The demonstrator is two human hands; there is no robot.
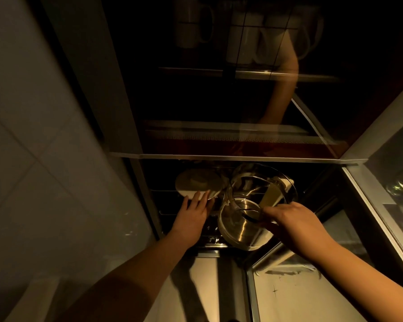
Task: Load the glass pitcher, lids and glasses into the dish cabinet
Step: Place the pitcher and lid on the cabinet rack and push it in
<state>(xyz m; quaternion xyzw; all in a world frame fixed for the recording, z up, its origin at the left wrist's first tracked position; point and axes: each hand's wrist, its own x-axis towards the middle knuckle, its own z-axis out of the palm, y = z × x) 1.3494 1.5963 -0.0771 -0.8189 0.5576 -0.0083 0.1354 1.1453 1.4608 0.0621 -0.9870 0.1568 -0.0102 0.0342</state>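
Down in the lower compartment of the dish cabinet (240,156), a glass lid (241,223) with a metal rim stands tilted on edge in the wire rack (163,212), its face turned toward the person. The right hand (296,223) has its grip closed on the dark knob at the lid's upper right, so the lid hangs down and to the left from that hand. Just behind it, touching or nearly so, a second glass lid (263,184) leans the same way, deeper in. To the left lies a pale round lid (197,183); the left hand (192,213) rests on its near edge, fingers (204,197) spread flat and not curled round it, so I'd say it is steadying and not clamping.

The move to come seems to turn on the lid's plane: it wants to slide back, parallel to the lid behind, and the right hand is plainly the nearer one. Above, mugs (254,36) show dimly behind the dark glass door (242,101). The light is too poor to tell the rack's slots.
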